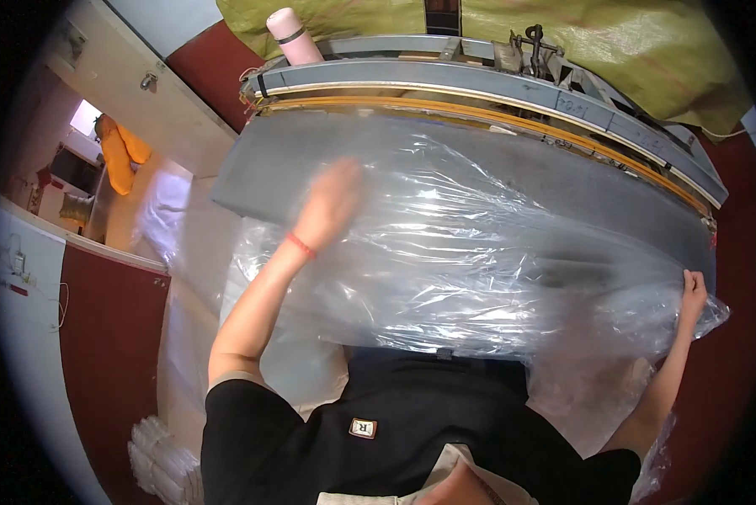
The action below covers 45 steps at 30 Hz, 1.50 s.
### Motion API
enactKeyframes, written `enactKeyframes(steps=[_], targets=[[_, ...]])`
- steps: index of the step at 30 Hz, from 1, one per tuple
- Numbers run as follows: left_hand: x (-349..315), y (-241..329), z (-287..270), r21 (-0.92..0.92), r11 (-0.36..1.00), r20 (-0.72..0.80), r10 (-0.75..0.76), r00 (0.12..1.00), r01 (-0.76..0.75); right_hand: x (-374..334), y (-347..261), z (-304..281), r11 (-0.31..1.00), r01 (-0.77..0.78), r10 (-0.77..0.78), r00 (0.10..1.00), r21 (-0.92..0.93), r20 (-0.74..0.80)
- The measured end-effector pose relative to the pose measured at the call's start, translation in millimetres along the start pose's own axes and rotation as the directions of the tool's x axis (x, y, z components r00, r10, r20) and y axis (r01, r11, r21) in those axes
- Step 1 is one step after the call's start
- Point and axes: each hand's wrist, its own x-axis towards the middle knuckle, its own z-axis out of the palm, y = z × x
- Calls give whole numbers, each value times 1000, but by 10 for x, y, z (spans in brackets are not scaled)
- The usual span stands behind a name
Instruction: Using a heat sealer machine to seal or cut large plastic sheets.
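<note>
A wide sheet of clear plastic film (462,244) lies wrinkled and shiny across a grey work table (268,151) and hangs over its near edge in front of me. My left hand (332,202), with a red band at the wrist, is over the left part of the film; it is smeared by motion, so its fingers cannot be made out. At the right end, my right hand (692,293) is closed on the film's edge, the fingers pinched together. Beyond the film runs the long metal bar of a sealing machine (479,76) with an orange strip (445,107) along it.
A pink bottle (294,38) stands behind the bar's left end. Green-yellow sacking (580,38) covers things at the back. An open door (142,76) is at the left, with an orange item (121,156) beyond it. Folded clear plastic (163,463) lies at the lower left.
</note>
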Motion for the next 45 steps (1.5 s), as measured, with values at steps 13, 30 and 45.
enactKeyframes(steps=[13, 30, 45], targets=[[353, -578, -361, 311, 946, 37, -105, 994, 89, 7, 126, 41, 1000, -7, 6, 1000, -23, -21], [925, -390, 481, -150, 966, -187, -238, 953, 212, -531, 881, -790, 991, -130, 130, 991, 4, -3], [1079, -420, 549, -31, 949, -307, -307, 901, 313, -814, 1065, -879, 961, -239, 233, 971, 140, 57]])
